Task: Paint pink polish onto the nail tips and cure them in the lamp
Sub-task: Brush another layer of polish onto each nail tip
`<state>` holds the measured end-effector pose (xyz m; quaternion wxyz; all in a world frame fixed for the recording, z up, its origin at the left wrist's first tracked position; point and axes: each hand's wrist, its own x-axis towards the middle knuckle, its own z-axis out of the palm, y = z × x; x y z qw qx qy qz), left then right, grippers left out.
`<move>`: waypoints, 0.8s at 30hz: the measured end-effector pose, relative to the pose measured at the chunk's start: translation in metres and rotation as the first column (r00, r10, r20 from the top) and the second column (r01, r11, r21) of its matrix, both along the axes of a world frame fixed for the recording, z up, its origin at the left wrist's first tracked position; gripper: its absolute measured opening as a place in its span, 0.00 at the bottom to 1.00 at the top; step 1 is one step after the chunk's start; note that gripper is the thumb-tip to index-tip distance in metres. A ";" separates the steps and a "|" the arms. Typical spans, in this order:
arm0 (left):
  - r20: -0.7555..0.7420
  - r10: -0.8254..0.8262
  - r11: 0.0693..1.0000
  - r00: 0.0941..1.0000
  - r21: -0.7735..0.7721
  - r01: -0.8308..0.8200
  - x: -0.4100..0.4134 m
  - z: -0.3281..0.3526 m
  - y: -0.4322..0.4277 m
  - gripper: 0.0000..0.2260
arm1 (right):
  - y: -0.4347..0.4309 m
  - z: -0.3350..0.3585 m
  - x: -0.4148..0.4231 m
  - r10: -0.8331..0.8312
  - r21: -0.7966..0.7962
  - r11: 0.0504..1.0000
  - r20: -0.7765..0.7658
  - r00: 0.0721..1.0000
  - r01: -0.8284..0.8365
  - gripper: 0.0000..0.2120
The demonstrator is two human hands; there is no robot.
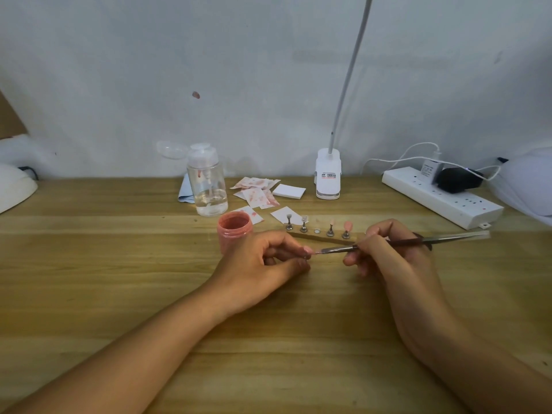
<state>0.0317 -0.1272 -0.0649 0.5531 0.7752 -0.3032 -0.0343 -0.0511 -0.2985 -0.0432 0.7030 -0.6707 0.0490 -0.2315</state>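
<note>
- Now I see the left hand pinching a nail tip between thumb and forefinger.
- The right hand grips the brush in curled fingers, bristles touching that tip.

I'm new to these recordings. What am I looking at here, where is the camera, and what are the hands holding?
No machine here: a person's two bare hands, filmed by one camera worn on the head, looking down at a wooden table. The left hand pinches a small nail tip; the right hand grips a brush, its tip at that piece. Behind them stand an open pink jar and a strip of stands, two with pink tips. Further back: a clear pump bottle, stained wipes, a clip lamp and a power strip.
</note>
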 end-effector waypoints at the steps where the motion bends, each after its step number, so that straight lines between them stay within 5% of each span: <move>1: -0.001 0.002 1.000 1.000 0.001 -0.002 0.000 0.000 0.000 0.08 | 0.001 0.000 0.000 0.010 -0.005 1.000 -0.003 1.000 -0.010 0.05; 24: -0.024 0.025 0.999 0.999 0.042 -0.024 -0.002 0.001 -0.001 0.04 | -0.004 -0.005 0.003 -0.071 -0.015 0.997 -0.006 0.997 0.070 0.05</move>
